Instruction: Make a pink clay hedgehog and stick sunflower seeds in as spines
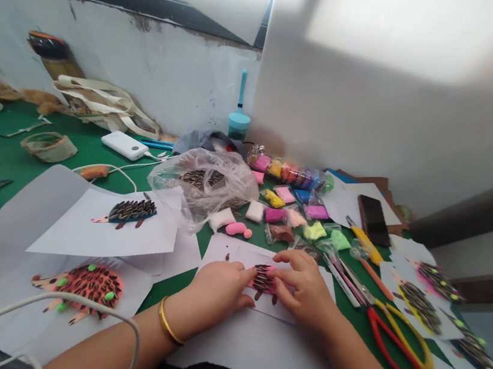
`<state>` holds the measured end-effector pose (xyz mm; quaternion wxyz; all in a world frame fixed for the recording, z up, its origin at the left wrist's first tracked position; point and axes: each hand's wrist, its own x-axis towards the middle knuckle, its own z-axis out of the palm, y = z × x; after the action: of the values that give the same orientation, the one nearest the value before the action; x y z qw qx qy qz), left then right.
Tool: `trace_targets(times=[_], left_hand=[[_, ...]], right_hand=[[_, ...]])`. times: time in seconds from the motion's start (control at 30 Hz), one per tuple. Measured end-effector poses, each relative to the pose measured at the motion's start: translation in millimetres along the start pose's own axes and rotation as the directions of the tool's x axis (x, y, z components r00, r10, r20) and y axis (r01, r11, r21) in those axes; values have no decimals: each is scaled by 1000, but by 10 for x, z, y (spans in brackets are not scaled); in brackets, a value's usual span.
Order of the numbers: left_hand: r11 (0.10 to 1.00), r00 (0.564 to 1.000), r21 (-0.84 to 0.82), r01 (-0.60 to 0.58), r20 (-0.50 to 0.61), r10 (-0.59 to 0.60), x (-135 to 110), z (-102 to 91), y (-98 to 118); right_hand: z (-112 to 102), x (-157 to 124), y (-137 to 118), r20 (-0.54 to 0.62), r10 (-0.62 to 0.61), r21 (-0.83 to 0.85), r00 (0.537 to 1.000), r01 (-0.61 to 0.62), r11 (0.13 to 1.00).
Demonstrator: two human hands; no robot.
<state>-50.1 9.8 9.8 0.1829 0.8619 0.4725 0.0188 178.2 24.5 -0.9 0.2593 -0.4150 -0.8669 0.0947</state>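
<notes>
A small hedgehog point(263, 279) of pink clay, its back covered with dark striped seeds and with brown feet, lies on a white paper card point(274, 311) in front of me. My left hand point(220, 290) rests at its left side, index fingertip touching the clay, thumb apart below. My right hand point(308, 286) is on its right side, fingers apart, with the fingertips on the pink edge; any small seed beneath them is hidden. Just beyond the card lie a pink clay lump point(237, 229) and several clay packets point(282, 233).
A plastic bag of seeds point(204, 180) stands behind the packets. Red-and-yellow scissors point(394, 340), a yellow cutter point(364, 239) and a phone point(373, 220) lie right. Finished hedgehogs point(90, 286) are on papers at both sides. A white cable point(77, 298) crosses my left forearm.
</notes>
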Motion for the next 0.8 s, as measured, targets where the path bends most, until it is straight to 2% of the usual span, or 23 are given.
trace_targets(times=[0.57,0.8], left_hand=[[1000,1000,-1,-1,13,1,16,11,-5],[993,999,-116,20,-40,-24,8,-14,-9]], right_hand=[[26,1,4,-19,1,29,1000,0,1000],[15,-8,26,-41,-1,42,999,3,999]])
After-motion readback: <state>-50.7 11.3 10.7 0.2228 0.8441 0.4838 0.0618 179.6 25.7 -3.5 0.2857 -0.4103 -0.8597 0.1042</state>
